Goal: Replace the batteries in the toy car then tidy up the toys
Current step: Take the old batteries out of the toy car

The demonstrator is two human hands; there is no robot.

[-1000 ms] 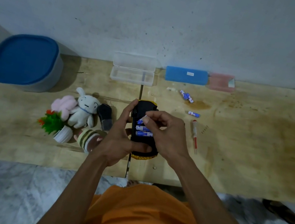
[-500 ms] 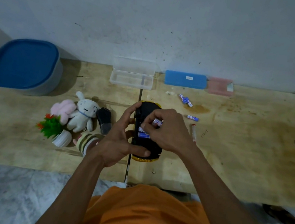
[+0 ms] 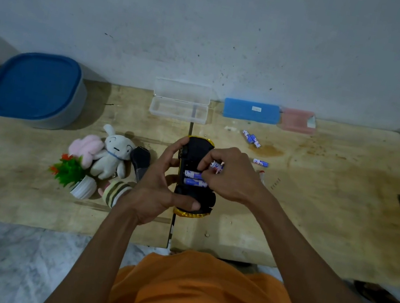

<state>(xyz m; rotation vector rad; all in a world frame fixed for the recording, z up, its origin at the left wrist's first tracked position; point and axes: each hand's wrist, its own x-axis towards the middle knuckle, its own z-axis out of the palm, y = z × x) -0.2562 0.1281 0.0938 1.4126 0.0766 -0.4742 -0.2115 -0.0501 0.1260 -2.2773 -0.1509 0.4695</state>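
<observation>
Blue-lidded tub (image 3: 35,87): set at the far left of the worktop (image 3: 327,227), close to the wall.
Potted plant (image 3: 74,176): a small green plant with red tips in a white pot, placed in front of the soft toys.
Soft toys: a pink plush (image 3: 86,146) and a white rabbit plush (image 3: 112,156) laid side by side, touching; a striped toy (image 3: 115,191) is seen just beside the pot, partly hidden by the left wrist.
Black cover (image 3: 139,162): a dark piece laid on the worktop between the rabbit plush and the left hand.
Clear box (image 3: 179,101): left open near the wall, lid raised.
Left hand (image 3: 157,192): its grip is closed around the toy car, the thumb laid across the near end and the fingers curled over the left side.
Toy car (image 3: 195,177): held upside down over the worktop's middle seam, black underside up, yellow body seen at both ends; two blue batteries (image 3: 195,179) are seated in the open compartment.
Right hand (image 3: 235,175): its grip is pinched on a single battery (image 3: 216,166), held just above the compartment.
Blue case (image 3: 251,111) and pink case (image 3: 296,120): placed side by side against the wall.
Loose batteries (image 3: 252,138): a small cluster lies behind the right hand, with another one (image 3: 260,162) nearer to it.
</observation>
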